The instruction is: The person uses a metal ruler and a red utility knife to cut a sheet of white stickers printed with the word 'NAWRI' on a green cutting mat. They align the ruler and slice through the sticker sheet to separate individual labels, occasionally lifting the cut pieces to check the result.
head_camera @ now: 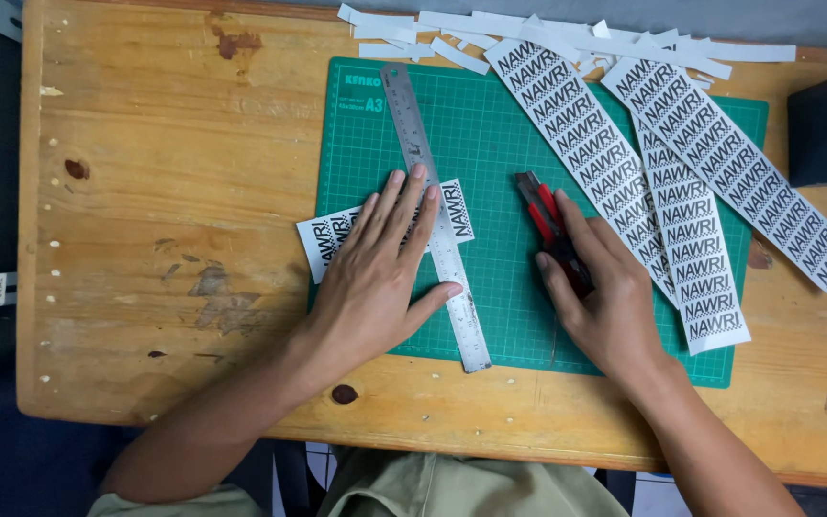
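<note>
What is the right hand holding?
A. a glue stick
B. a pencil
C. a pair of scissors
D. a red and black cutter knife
D: the right hand grips a red and black cutter knife on the green cutting mat, while the left hand presses down the metal ruler.

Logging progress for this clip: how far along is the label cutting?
Done: trimmed white offcuts piled at the mat's far edge. In hand: left hand presses the steel ruler over a short printed strip on the green cutting mat; right hand grips the red utility knife. Left: three long printed strips uncut.
</note>
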